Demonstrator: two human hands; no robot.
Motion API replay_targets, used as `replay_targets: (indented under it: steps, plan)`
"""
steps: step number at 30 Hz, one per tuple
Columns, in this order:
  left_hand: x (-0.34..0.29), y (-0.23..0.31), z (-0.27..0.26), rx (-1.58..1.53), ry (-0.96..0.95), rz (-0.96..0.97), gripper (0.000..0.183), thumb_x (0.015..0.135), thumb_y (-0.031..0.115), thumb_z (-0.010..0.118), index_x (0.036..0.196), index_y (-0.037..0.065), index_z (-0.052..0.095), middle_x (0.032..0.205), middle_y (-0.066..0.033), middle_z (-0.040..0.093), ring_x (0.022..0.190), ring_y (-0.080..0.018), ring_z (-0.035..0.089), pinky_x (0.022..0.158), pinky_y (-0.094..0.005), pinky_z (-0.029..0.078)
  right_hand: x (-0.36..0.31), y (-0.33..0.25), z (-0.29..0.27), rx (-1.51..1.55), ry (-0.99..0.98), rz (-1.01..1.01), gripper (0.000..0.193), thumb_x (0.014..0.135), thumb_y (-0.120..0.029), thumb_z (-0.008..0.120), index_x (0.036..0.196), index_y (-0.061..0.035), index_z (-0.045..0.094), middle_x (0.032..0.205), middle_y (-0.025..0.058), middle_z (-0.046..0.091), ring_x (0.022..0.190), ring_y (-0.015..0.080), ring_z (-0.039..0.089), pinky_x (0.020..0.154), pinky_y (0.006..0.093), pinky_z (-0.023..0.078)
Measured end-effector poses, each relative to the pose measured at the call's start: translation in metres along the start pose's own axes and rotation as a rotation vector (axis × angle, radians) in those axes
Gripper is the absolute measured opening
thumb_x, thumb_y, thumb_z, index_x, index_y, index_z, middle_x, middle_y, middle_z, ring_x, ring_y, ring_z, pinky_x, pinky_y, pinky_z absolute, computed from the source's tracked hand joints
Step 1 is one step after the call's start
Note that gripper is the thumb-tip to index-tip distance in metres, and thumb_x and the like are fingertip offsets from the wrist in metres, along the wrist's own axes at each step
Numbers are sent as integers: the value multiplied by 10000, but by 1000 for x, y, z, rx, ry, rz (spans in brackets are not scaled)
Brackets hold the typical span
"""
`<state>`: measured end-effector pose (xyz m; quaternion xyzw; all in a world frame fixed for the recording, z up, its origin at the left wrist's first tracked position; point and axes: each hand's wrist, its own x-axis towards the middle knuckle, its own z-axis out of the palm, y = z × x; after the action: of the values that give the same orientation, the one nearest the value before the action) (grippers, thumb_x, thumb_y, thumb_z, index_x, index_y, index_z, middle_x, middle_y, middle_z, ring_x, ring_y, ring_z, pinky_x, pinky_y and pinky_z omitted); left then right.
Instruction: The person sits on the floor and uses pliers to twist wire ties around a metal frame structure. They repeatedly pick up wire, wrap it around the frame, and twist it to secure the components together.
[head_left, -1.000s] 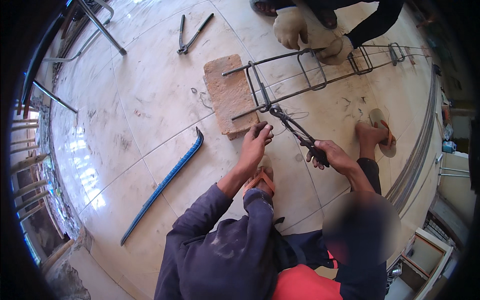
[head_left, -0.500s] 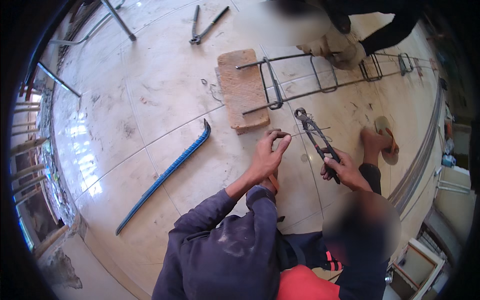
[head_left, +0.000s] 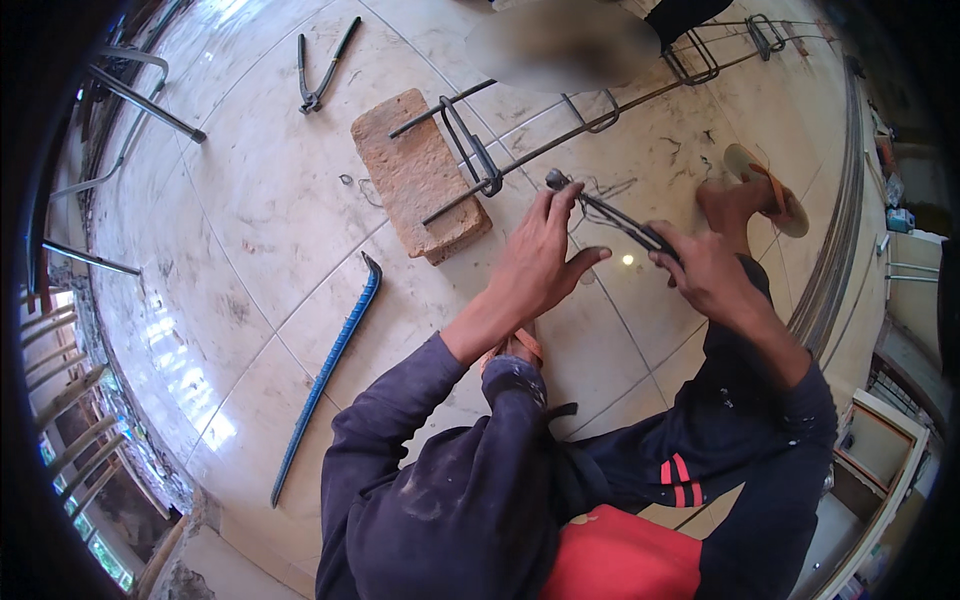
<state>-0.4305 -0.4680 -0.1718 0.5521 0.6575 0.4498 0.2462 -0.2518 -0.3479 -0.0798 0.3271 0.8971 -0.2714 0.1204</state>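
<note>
My right hand (head_left: 705,272) is wrapped round the dark handles of a pair of pincers (head_left: 625,225), whose jaws point left. Thin tie wire (head_left: 605,190) lies in bent loops beside the jaws. My left hand (head_left: 540,245) is at the pincers' head, fingers stretched out and thumb spread apart; whether its fingertips touch the jaws or wire I cannot tell. Just beyond is a rebar cage (head_left: 540,152) of long rods and bent stirrups, its near end resting on a reddish brick (head_left: 410,165).
A blue pry bar (head_left: 328,375) lies on the tiled floor at left, and another pair of pincers (head_left: 318,88) farther off. Metal legs (head_left: 150,105) stand at far left. A co-worker leans over the cage. Long rods (head_left: 835,240) run along the right.
My left hand has moved up to the pincers' head and its fingers have stretched out. The pincers have tilted flatter, jaws to the left. The whole view has shifted.
</note>
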Motion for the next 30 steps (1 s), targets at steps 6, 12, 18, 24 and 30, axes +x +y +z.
replay_targets:
  steps: [6, 12, 18, 24, 30]
  plan:
    - [30, -4, 9, -399, 187, -231, 610, 811, 135, 705, 1289, -17, 357, 1052, -167, 592, 901, -249, 631, 744, -347, 516, 35, -10, -20, -520, 87, -130, 360, 850, -109, 556, 1207, -105, 520, 691, 145, 632, 636, 299, 640, 561, 415, 493]
    - [69, 2, -2, -504, 105, -257, 470, 830, 105, 686, 1229, 24, 451, 1005, -90, 593, 800, -133, 574, 715, -259, 464, 35, -13, -59, -741, 123, -69, 339, 829, -85, 507, 1165, -110, 545, 846, 119, 605, 684, 308, 655, 564, 394, 540]
    - [84, 3, -5, -878, -95, -315, 489, 847, 118, 672, 1274, 41, 444, 948, -54, 577, 732, -75, 508, 685, -236, 433, 4, 23, -91, -542, 89, -21, 350, 753, -8, 574, 1096, -75, 554, 1285, 197, 424, 1163, 378, 501, 838, 433, 526]
    - [58, -14, 32, -301, 291, -180, 262, 872, 89, 609, 1130, 53, 584, 915, -131, 596, 694, -190, 556, 625, -305, 442, 11, 28, -96, -188, -306, 139, 292, 722, 57, 521, 1002, -7, 572, 1286, 219, 434, 1224, 401, 428, 982, 423, 425]
    - [42, -24, 35, -481, 335, -313, 154, 899, 61, 539, 1017, 9, 624, 850, -191, 627, 674, -296, 604, 610, -357, 464, -2, 23, -88, -85, -266, 6, 297, 704, 116, 488, 953, 0, 600, 1319, 203, 433, 1224, 395, 422, 1003, 425, 387]
